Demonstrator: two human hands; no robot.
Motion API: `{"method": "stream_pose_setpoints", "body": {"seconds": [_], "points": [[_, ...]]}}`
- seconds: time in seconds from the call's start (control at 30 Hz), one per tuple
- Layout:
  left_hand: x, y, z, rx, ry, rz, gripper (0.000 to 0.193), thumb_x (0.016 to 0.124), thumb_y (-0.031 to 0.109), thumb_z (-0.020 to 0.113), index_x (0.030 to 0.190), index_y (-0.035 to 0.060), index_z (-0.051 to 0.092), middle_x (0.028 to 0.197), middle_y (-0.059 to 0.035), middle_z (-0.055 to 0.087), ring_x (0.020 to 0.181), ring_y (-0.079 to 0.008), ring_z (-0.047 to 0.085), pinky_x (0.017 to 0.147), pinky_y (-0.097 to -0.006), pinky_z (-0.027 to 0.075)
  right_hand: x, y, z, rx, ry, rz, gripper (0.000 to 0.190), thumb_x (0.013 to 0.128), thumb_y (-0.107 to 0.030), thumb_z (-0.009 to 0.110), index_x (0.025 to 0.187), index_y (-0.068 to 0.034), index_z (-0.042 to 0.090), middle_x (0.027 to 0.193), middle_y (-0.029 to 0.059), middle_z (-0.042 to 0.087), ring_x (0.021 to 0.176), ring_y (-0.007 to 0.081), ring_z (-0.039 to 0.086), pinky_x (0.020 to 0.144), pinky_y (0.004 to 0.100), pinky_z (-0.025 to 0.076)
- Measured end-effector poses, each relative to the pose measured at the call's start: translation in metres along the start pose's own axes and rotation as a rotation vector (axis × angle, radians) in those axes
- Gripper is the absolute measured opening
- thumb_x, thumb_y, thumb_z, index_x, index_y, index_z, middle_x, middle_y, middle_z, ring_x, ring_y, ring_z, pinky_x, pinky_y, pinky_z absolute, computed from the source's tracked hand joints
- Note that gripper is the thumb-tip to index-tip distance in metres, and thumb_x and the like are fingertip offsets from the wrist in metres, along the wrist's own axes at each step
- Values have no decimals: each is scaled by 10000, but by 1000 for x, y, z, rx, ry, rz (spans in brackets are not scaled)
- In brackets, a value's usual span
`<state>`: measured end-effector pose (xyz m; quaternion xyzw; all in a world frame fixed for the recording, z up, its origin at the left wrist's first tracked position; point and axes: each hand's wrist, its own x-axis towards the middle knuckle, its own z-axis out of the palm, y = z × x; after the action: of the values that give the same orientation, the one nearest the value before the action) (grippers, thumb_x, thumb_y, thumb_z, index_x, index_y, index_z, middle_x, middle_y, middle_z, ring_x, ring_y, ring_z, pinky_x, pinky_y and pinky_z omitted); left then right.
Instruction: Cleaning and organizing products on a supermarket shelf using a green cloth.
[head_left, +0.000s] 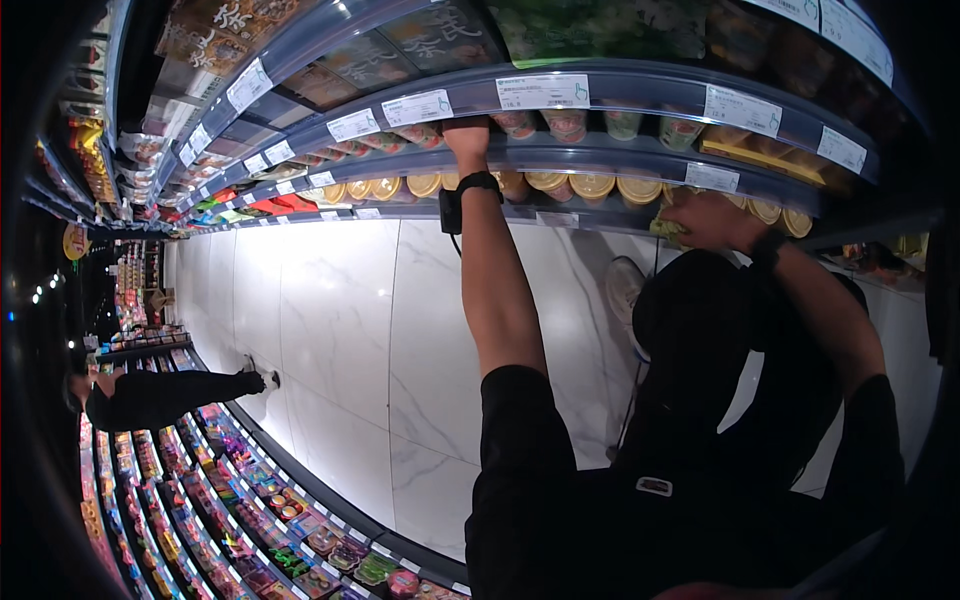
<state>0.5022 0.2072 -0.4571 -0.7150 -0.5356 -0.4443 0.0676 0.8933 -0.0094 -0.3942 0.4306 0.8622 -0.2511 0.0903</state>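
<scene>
My left hand (466, 136) reaches into a shelf between two rails, beside a row of printed cups (566, 124). Its fingers are hidden behind the upper rail, so what it touches cannot be seen. A wristband with a small black device (451, 211) sits on that wrist. To the right, my right hand (709, 219) grips a crumpled yellow-green cloth (669, 229) at the edge of the lowest shelf, near tubs with gold-coloured lids (638, 189). My right knee or thigh in black trousers is just below this hand.
Shelf rails with price labels (542, 92) curve across the top, above boxed goods. A pale marbled tile floor (337, 337) lies below. Another person (172, 397) in dark clothes stands across the aisle at the left, by shelves of colourful packets (255, 517). My shoe (626, 292) is near the lowest shelf.
</scene>
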Motion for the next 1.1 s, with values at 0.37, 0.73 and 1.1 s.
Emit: {"method": "stream_pose_setpoints", "body": {"seconds": [0.37, 0.73, 1.1], "points": [[-8, 74, -15, -62, 141, -736, 341, 786, 252, 747, 1013, 3, 701, 1016, -204, 722, 1013, -427, 647, 861, -482, 496, -4, 7, 2, -27, 33, 20, 447, 819, -234, 686, 1246, -111, 637, 1137, 170, 632, 1077, 360, 636, 932, 480, 509], [-20, 81, -8, 130, 315, -680, 436, 767, 199, 733, 1105, -38, 594, 1054, -258, 613, 1050, -486, 580, 887, -544, 458, -6, 3, 0, -43, 19, 1, 448, 824, -227, 687, 1258, -128, 629, 1152, 165, 616, 1077, 352, 638, 920, 474, 522], [-29, 46, -28, -61, 105, -641, 633, 632, 189, 825, 1171, -39, 584, 1151, -267, 625, 1084, -465, 593, 972, -491, 457, -4, 0, -1, -44, -2, -20, 438, 831, -243, 687, 1248, -121, 635, 1199, 174, 614, 1138, 351, 615, 969, 465, 508]]}}
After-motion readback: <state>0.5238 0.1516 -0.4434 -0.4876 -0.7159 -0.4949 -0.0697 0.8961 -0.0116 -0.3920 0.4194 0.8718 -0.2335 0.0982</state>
